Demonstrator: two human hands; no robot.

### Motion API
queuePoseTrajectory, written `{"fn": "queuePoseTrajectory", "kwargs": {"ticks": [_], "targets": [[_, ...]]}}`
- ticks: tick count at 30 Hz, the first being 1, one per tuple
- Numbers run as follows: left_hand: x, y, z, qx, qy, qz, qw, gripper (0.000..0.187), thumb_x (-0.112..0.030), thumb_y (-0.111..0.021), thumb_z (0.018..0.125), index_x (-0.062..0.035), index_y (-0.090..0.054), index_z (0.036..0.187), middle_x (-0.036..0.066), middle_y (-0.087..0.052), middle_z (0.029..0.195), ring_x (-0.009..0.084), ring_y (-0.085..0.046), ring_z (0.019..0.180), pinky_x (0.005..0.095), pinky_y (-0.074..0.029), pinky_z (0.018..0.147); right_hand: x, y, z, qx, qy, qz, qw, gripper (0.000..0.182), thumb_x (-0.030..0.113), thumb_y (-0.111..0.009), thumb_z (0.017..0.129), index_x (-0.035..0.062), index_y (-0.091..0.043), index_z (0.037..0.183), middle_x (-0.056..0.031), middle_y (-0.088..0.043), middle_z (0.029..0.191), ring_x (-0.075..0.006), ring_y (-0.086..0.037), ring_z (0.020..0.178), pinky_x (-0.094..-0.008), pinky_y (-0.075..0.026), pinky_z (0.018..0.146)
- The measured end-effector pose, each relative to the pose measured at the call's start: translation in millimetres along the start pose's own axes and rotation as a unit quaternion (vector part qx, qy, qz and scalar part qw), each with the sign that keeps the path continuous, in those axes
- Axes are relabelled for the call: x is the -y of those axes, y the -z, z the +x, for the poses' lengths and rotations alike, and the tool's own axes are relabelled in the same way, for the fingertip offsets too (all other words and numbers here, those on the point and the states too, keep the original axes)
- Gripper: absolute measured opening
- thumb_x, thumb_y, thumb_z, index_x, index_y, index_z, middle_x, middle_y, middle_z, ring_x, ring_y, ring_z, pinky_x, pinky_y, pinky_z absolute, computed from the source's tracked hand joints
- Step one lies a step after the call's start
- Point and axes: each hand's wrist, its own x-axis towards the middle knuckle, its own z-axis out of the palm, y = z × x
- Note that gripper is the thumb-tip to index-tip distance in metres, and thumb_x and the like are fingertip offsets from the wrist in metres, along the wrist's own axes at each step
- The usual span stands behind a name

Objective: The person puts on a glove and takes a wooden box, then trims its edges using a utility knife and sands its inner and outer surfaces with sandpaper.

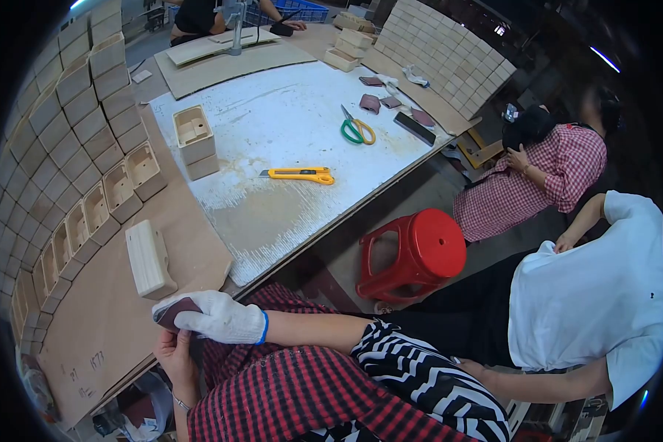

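My right hand [227,318], in a white knit glove with a blue cuff, is closed around a dark red-brown piece of sandpaper [175,312]. Just below it, the bare fingers of my left hand [175,359] pinch the lower edge of the same piece. Both hands are over the front edge of the brown cardboard [136,324] covering the table. A pale wooden box [147,258] lies on its side right above my gloved hand.
Pale wooden boxes [81,125] form a high curved stack at left; another stack [442,55] stands at the back right. On the white board lie a yellow utility knife [300,174], scissors [358,131] and two stacked boxes [197,147]. A red stool [420,250] and people are at right.
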Motion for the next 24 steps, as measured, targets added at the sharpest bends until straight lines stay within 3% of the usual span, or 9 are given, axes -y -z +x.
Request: {"fn": "queuePoseTrajectory", "kwargs": {"ticks": [6,9,12,14,17,18,20,21,24], "targets": [[1.4,3.0,3.3,0.015,-0.044,-0.058,0.997,0.024,-0.016,-0.059,0.100,0.0032,-0.064,0.113,0.007,-0.069,0.106,0.0116,-0.062,0.093,0.0266,-0.047,0.087,6.9,0.0,0.7,0.008,-0.002,-0.035,0.999,0.033,0.012,-0.056,0.096,-0.0003,-0.060,0.127,-0.0107,-0.068,0.116,-0.0152,-0.062,0.107,-0.0285,-0.047,0.096],[-1.8,-1.1,3.1,-0.018,-0.082,0.029,0.996,0.028,-0.021,-0.055,0.102,0.0030,-0.065,0.111,0.007,-0.069,0.105,0.0113,-0.061,0.092,0.0263,-0.046,0.085,6.3,-0.3,0.2,0.002,-0.010,-0.036,0.999,0.033,0.012,-0.056,0.096,-0.0005,-0.060,0.127,-0.0114,-0.068,0.116,-0.0160,-0.062,0.107,-0.0291,-0.047,0.096],[-2.4,0.3,2.6,-0.007,-0.081,0.029,0.996,0.027,-0.020,-0.055,0.102,0.0030,-0.065,0.110,0.006,-0.069,0.104,0.0113,-0.060,0.092,0.0262,-0.046,0.085,1.8,1.3,-1.0,0.003,-0.003,-0.085,0.996,0.033,0.012,-0.057,0.096,-0.0003,-0.060,0.126,-0.0116,-0.068,0.116,-0.0162,-0.062,0.108,-0.0293,-0.047,0.096],[-1.0,4.2,4.6,-0.005,-0.079,0.031,0.996,0.026,-0.020,-0.056,0.101,0.0029,-0.065,0.109,0.006,-0.069,0.103,0.0113,-0.060,0.092,0.0261,-0.046,0.084,3.1,2.8,-1.6,-0.009,-0.011,-0.048,0.999,0.033,0.012,-0.057,0.096,-0.0005,-0.060,0.126,-0.0118,-0.067,0.117,-0.0167,-0.062,0.109,-0.0295,-0.047,0.096],[0.0,31.6,3.4,-0.008,0.022,0.337,0.941,0.020,-0.016,-0.054,0.102,0.0006,-0.065,0.103,0.004,-0.069,0.100,0.0111,-0.061,0.089,0.0258,-0.046,0.086,2.9,0.1,-2.1,-0.027,-0.024,0.033,0.999,0.035,0.010,-0.056,0.096,-0.0001,-0.057,0.129,-0.0119,-0.066,0.120,-0.0187,-0.062,0.111,-0.0311,-0.047,0.098],[-19.0,18.0,-0.5,-0.002,-0.055,0.342,0.938,0.018,-0.013,-0.057,0.099,0.0007,-0.064,0.108,0.006,-0.068,0.103,0.0134,-0.061,0.093,0.0273,-0.046,0.090,5.7,5.9,-0.8,-0.030,-0.018,0.037,0.999,0.037,0.009,-0.056,0.096,0.0008,-0.055,0.132,-0.0117,-0.065,0.122,-0.0197,-0.061,0.113,-0.0321,-0.047,0.099],[-42.0,-9.0,12.6,-0.040,-0.185,0.339,0.922,0.027,-0.010,-0.067,0.090,0.0006,-0.062,0.114,0.009,-0.067,0.107,0.0195,-0.061,0.101,0.0308,-0.045,0.094,15.7,23.8,2.7,-0.085,0.079,-0.186,0.976,0.036,0.009,-0.057,0.096,-0.0014,-0.055,0.131,-0.0087,-0.064,0.123,-0.0179,-0.060,0.114,-0.0321,-0.047,0.099],[-42.4,-6.7,19.1,-0.079,-0.239,0.328,0.910,0.036,-0.009,-0.073,0.084,0.0003,-0.061,0.117,0.011,-0.067,0.107,0.0234,-0.061,0.105,0.0328,-0.045,0.094,16.8,27.1,8.4,-0.139,0.027,-0.096,0.985,0.035,0.008,-0.057,0.096,-0.0023,-0.056,0.130,-0.0114,-0.065,0.124,-0.0186,-0.061,0.113,-0.0322,-0.048,0.099],[-46.9,6.8,32.2,-0.118,-0.238,0.366,0.892,0.066,-0.014,-0.082,0.077,-0.0006,-0.049,0.132,0.014,-0.057,0.127,0.0259,-0.053,0.120,0.0358,-0.042,0.102,24.2,50.2,20.7,-0.181,0.077,-0.248,0.949,0.034,0.005,-0.058,0.094,-0.0002,-0.058,0.128,-0.0144,-0.065,0.122,-0.0202,-0.063,0.111,-0.0321,-0.048,0.098]]}}
